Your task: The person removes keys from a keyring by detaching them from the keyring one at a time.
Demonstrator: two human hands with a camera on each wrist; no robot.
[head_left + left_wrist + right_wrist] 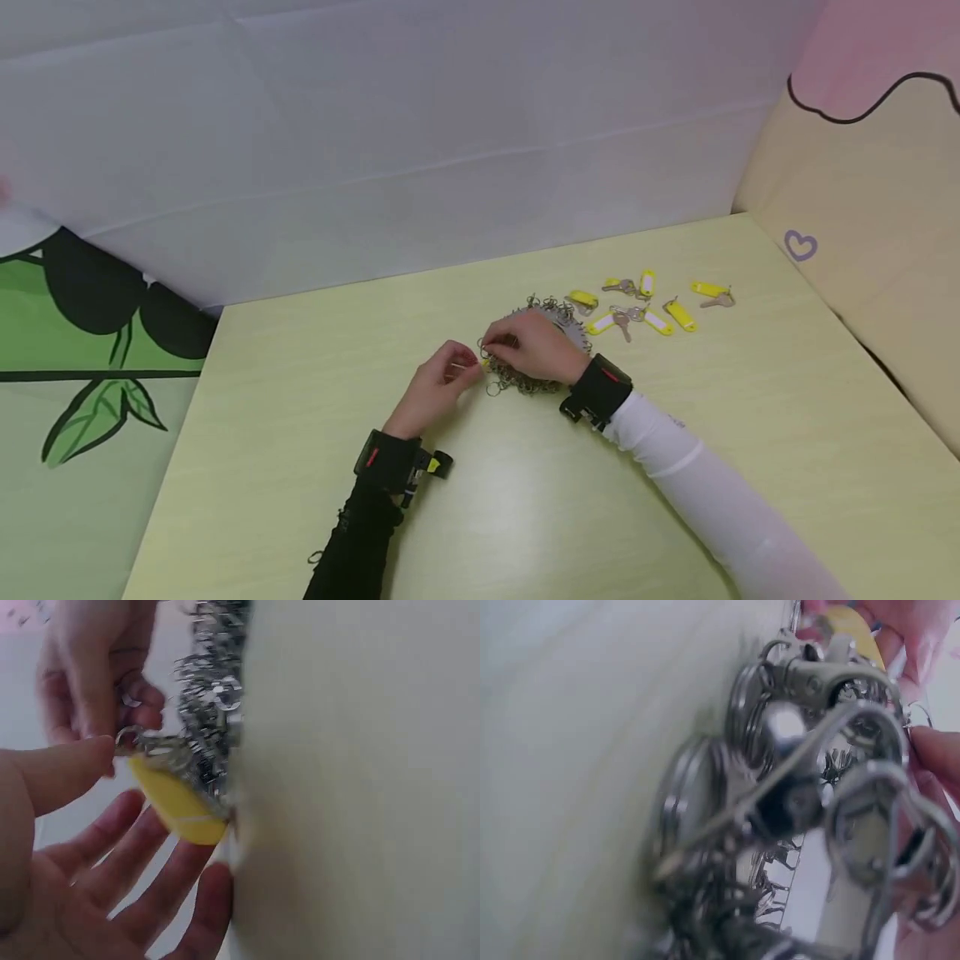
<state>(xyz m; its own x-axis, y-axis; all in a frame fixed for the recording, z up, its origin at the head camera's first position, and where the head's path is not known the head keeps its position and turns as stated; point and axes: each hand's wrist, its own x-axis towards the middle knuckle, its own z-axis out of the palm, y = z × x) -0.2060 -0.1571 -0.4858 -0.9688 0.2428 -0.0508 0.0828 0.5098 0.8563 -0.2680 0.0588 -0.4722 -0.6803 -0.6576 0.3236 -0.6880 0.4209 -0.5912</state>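
Note:
My right hand reaches over a round grey disc whose edge is crowded with metal clasps and split rings. Its thumb and forefinger pinch a small metal ring at the disc's left side. By that ring hangs a yellow key tag, blurred. Beside it is my left hand, thumb tip close to the ring and fingers loosely spread behind the tag. The right hand covers much of the disc in the head view.
Several yellow key tags with keys lie right of the disc on the pale table. One tag with its key lies farther right. A white cloth stands behind the table, and a beige panel on the right.

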